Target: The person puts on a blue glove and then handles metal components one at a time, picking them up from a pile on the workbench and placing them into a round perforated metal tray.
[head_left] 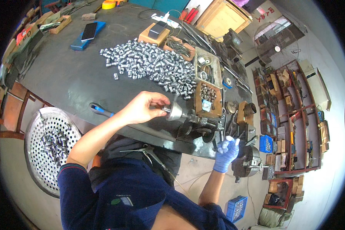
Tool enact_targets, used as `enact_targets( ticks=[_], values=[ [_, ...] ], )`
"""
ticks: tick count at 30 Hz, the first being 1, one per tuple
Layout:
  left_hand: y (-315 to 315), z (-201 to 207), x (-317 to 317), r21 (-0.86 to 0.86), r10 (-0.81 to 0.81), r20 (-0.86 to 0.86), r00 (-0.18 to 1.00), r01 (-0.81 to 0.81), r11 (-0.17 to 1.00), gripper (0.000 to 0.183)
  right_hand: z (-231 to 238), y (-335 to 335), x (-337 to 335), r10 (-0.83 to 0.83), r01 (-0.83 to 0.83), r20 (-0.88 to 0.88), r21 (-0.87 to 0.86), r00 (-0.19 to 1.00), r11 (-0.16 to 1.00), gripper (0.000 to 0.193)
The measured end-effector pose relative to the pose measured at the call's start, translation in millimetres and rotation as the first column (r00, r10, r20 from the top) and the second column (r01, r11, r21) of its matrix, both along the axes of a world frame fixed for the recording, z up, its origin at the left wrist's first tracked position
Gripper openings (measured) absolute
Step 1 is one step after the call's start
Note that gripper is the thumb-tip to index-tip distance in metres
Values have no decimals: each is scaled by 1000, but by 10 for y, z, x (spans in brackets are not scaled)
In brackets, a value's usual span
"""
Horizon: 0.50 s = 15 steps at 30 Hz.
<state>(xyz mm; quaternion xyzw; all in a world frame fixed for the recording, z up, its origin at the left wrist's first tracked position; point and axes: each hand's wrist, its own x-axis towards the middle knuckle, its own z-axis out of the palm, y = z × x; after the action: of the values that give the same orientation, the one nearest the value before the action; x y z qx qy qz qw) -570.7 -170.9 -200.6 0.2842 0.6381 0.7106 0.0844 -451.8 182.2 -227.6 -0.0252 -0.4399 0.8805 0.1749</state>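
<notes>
My bare left hand (149,106) is closed, thumb and fingers pinching a small shiny metal fitting (165,110) at the face of a cone-shaped metal chuck (175,111). The chuck sits on a dark spindle machine (203,128) at the bench's near edge. In a blue glove, my right hand (227,149) is raised beside the machine with its fingers curled in. What they hold, if anything, is hidden. A large pile of short metal fittings (149,63) lies on the bench beyond my left hand.
A wooden box of fittings (208,100) stands behind the chuck, beside a tray (214,73). A perforated metal stool (36,153) holding more fittings is at left. A blue-handled tool (100,110) lies near the bench edge; a vise (249,161) is at right.
</notes>
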Motion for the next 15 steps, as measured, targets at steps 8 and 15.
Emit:
enact_targets(
  ticks=[8, 15],
  values=[
    [-23, -34, -25, 65, -64, 231, 971, 50, 997, 16, 347, 240, -759, 191, -214, -165, -136, 968, 967, 47],
    [-19, -18, -28, -10, -35, 129, 991, 36, 999, 20, -435, 419, -1265, 120, -120, -30, -34, 992, 992, 38]
  ],
)
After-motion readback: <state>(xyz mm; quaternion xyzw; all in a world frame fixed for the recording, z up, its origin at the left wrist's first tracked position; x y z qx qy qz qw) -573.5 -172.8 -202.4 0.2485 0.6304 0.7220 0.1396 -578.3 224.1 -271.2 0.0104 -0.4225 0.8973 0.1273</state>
